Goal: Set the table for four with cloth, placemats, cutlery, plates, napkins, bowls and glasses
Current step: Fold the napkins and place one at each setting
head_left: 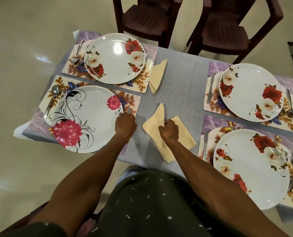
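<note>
— Four plates are down, but only one folded napkin (157, 76) is placed, beside the far-left rose plate (115, 58). What about the rest?

— Her right hand (169, 130) pinches the cream napkins (168, 134) lying on the grey cloth (180, 86), mid-table. The left hand (125, 124) is at the rim of the pink-flower plate (85, 117); it seems to grip the knife (130, 111) there, though the fingers are hidden.

— How to do this well?

— Peel off one napkin, keep the fold crisp, and lay it just beside that placemat (133, 101), matching the far one's angle.

— Anything in the way?

— Two dark chairs (176, 19) stand beyond the table. The plate overhangs its mat, so the knife leaves little room.
</note>
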